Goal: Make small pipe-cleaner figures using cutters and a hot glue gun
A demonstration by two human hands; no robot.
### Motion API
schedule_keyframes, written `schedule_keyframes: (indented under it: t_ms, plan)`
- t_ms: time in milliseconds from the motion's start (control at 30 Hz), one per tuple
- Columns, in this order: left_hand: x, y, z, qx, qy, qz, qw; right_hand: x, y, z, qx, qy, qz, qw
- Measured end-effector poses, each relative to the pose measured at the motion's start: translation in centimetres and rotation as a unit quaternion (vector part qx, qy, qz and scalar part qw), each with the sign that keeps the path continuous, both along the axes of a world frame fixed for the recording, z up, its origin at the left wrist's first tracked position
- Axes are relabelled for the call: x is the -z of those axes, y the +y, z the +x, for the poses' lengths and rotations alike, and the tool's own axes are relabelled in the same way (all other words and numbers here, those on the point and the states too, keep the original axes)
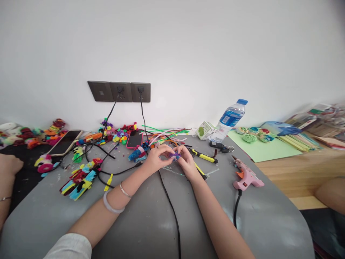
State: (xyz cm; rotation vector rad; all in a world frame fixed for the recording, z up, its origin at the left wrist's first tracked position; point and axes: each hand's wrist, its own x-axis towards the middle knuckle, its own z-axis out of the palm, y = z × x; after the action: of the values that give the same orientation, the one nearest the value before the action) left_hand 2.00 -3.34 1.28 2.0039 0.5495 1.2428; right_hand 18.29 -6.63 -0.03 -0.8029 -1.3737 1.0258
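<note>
Over the middle of the grey table, my left hand (156, 158) and my right hand (186, 162) meet at the fingertips. Both pinch a small purple piece (175, 155) that looks like bent pipe cleaner; fingers partly cover it. A thin sparkly pipe cleaner strand (174, 171) lies beneath the hands. Yellow-and-black pliers (206, 157) rest just right of my right hand. Beyond my fingers is a loose bunch of coloured pipe cleaners (172, 133). A blue fuzzy figure (138, 153) lies close to my left hand.
A pink glue gun (248, 176) lies on the right, its cord running forward. A tilted water bottle (229, 120) and keys (222, 146) are behind. Black cables (169, 201) cross the table. Fuzzy figures (81, 180) and a phone (66, 142) occupy the left. Another person's arm (8, 176) shows far left.
</note>
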Motion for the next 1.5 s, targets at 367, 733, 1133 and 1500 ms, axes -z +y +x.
schedule_keyframes:
  t_ms: [367,733,1133,1500]
  plan:
    - [0.1,0.03,-0.13,-0.009,0.018,0.042,0.999,-0.18,-0.35,-0.44,0.011,-0.005,-0.003,1.0]
    - [0.18,0.25,-0.17,0.01,-0.048,-0.092,0.995,0.69,0.14,0.18,-0.027,0.07,-0.051,0.996]
    - [0.21,0.07,-0.17,0.019,-0.054,-0.137,0.989,0.73,0.13,0.38,-0.043,0.084,-0.046,0.995]
    - [0.26,0.13,-0.07,0.03,-0.074,-0.173,0.982,0.08,-0.15,0.07,-0.006,0.079,-0.034,0.996]
